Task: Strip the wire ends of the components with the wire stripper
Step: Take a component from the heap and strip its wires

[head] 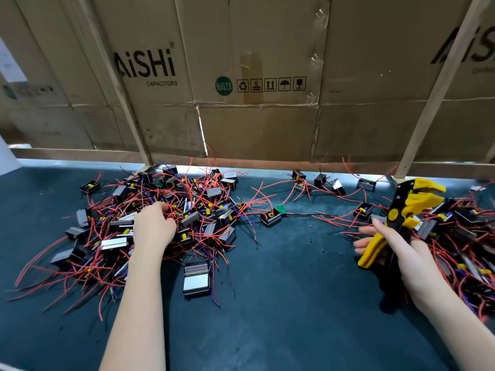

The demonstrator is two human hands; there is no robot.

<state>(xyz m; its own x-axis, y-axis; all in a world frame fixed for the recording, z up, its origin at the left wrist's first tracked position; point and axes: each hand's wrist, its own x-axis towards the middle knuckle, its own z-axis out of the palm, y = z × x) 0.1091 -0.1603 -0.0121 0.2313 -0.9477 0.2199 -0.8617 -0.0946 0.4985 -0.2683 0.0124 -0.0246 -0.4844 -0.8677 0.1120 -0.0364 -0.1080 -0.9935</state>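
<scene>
A big heap of small black components with red wires lies on the left half of the dark green table. My left hand reaches into this heap, fingers curled down among the red wires; whether it grips one I cannot tell. My right hand holds the yellow and black wire stripper by its handles, jaws pointing up and to the right, above the edge of a second heap of components at the right.
Single components lie scattered between the heaps and along the back edge. A wall of cardboard boxes with wooden slats closes off the rear. One silver-faced component lies close by my left forearm.
</scene>
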